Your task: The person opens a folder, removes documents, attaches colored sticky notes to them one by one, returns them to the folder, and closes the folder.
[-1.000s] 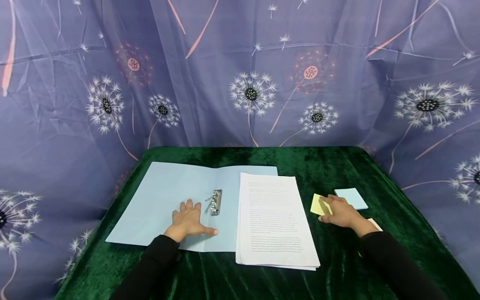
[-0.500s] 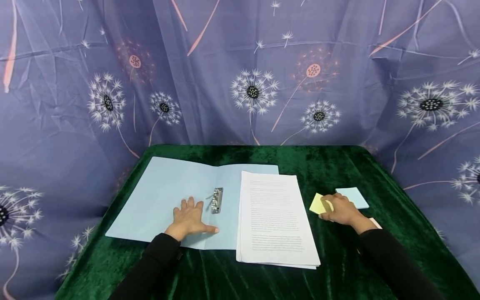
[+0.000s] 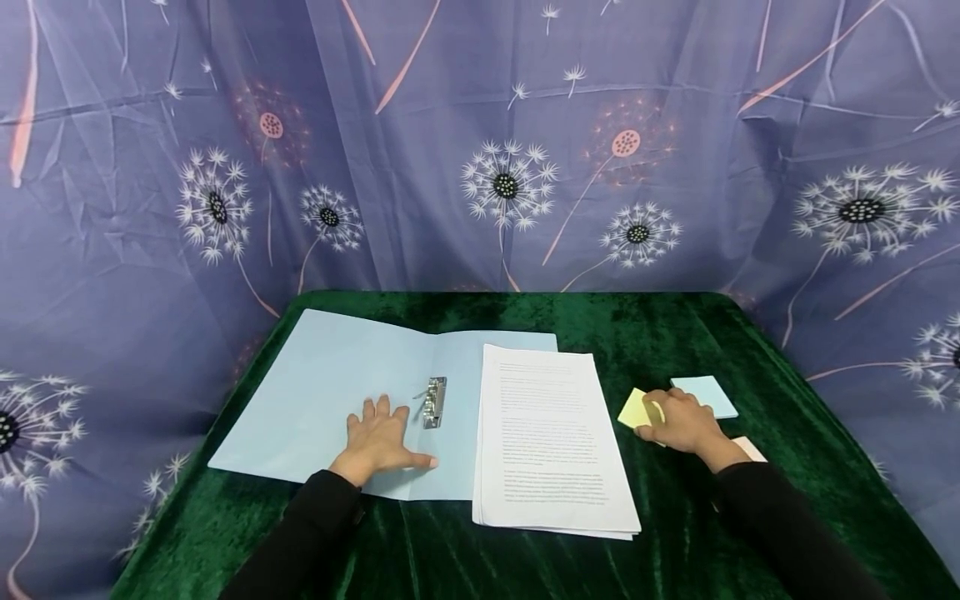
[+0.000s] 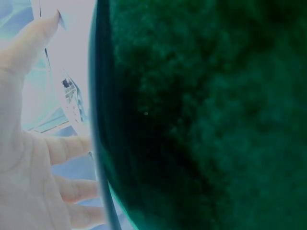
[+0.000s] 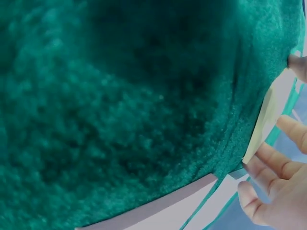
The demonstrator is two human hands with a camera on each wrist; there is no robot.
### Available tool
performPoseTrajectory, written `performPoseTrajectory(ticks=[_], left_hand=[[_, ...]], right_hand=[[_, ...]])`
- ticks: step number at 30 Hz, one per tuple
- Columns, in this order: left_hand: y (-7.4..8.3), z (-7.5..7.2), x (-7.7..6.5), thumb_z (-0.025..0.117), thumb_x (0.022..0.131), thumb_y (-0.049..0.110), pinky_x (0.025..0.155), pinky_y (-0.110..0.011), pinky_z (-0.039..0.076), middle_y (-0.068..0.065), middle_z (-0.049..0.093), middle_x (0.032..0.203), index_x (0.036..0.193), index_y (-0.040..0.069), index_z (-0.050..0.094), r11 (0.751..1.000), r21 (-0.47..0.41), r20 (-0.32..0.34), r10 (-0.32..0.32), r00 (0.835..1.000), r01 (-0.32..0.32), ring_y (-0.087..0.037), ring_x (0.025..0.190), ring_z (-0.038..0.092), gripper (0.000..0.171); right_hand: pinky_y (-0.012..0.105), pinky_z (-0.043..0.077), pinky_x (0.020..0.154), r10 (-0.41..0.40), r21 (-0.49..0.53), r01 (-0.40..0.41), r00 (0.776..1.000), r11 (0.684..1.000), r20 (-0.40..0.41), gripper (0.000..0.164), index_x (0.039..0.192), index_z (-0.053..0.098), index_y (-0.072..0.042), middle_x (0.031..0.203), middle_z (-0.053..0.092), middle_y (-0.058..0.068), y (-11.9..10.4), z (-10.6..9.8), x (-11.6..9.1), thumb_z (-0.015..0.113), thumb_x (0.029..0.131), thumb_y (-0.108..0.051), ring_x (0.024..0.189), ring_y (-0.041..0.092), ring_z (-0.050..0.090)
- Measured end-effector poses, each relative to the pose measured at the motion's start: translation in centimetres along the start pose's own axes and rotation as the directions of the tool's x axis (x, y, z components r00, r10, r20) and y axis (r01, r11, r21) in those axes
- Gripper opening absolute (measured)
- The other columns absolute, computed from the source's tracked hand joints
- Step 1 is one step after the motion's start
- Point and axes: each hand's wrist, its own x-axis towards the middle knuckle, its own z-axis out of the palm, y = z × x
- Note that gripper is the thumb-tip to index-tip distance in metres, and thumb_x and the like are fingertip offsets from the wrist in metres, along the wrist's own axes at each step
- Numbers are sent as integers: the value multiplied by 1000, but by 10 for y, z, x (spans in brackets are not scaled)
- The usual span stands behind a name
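In the head view, my left hand [image 3: 378, 442] rests on an open light-blue folder [image 3: 300, 392], its fingers straight and thumb stretched sideways. A metal clip mechanism [image 3: 433, 402] lies just beyond the thumb, fixed by the fold. My right hand [image 3: 682, 423] holds a yellow sticky note pad [image 3: 636, 408] on the cloth, thumb on the near side and fingers curled over the far side. The left wrist view shows the spread fingers [image 4: 72, 148] over the folder's edge. In the right wrist view, the pad [image 5: 265, 117] stands between thumb and fingers.
A stack of printed sheets [image 3: 551, 442] overlaps the folder's right side. A light-blue note pad [image 3: 707, 396] lies behind my right hand, and a pale pad [image 3: 748, 448] shows partly by that wrist. Green velvet cloth [image 3: 615, 321] covers the table; a dandelion-patterned curtain [image 3: 420, 167] hangs behind.
My right fingers have curled round the yellow sticky note pad, which has shifted slightly. The folder's left edge stands a little higher in view. My left hand stays nearly still.
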Motion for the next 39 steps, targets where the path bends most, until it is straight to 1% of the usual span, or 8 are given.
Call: performPoseTrajectory(ticks=[7, 13, 17, 20, 24, 31, 36, 39], left_hand=[[1, 0, 0, 84, 64, 68, 105, -77, 31, -37, 39, 151, 140, 0, 57, 1000, 2, 7, 2, 1000, -2, -61, 142, 32, 105], [1, -1, -1, 84, 65, 68, 105, -76, 32, -37, 39, 152, 140, 0, 57, 1000, 6, 12, 0, 1000, 0, -61, 142, 32, 104], [0, 0, -1, 84, 66, 68, 107, -77, 30, -36, 39, 152, 140, 0, 57, 1000, 0, 14, 4, 1000, -4, -60, 142, 31, 104], [1, -1, -3, 83, 66, 68, 109, -76, 29, -36, 39, 153, 139, 1, 58, 1000, 7, 13, 14, 1000, -14, -60, 143, 31, 103], [3, -2, -5, 83, 66, 68, 110, -76, 28, -36, 40, 152, 137, 2, 61, 999, 35, 8, 30, 1000, -30, -61, 143, 31, 99], [10, -4, -9, 81, 66, 70, 112, -76, 25, -32, 44, 151, 135, 4, 64, 996, 78, -7, 52, 999, -51, -59, 144, 31, 96], [27, -6, -14, 83, 67, 69, 114, -72, 26, -30, 47, 150, 136, 5, 63, 994, 64, -32, 94, 995, -92, -56, 145, 33, 96], [43, -10, -16, 84, 67, 66, 113, -68, 31, -26, 52, 147, 138, 7, 62, 989, 29, -64, 146, 987, -144, -52, 143, 39, 95]], right_hand=[[55, 48, 65, -17, -40, 17, 1000, 999, -2, 69, 123, 63, 2, 98, 63, 23, -1, -2, 1, 82, 73, -42, 84, 37, 61], [49, 48, 61, -23, -33, 21, 998, 999, -62, 66, 118, 65, 1, 93, 65, 23, 1, -2, 0, 81, 73, -44, 78, 36, 61], [44, 45, 59, -23, 27, 26, 995, 999, -97, 65, 120, 66, 3, 100, 65, 28, 2, -12, 0, 80, 76, -43, 79, 37, 60], [44, 45, 62, -33, 64, 40, 993, 997, -111, 64, 122, 66, 3, 111, 63, 32, -3, -24, 1, 80, 79, -43, 87, 42, 60], [46, 47, 67, -68, 95, 81, 988, 992, -136, 61, 122, 67, 2, 121, 61, 34, -18, -39, 2, 79, 82, -41, 98, 47, 58], [39, 46, 69, -162, 148, 184, 975, 972, -149, 56, 121, 70, 1, 124, 63, 29, -55, -50, 1, 82, 80, -35, 103, 43, 58], [34, 42, 70, -256, 169, 281, 954, 945, -153, 52, 119, 72, -2, 121, 65, 24, -81, -44, -5, 83, 77, -32, 101, 38, 58], [36, 44, 71, -312, 164, 337, 937, 927, -158, 51, 118, 73, -5, 117, 66, 21, -96, -40, -10, 84, 75, -31, 102, 37, 58]])
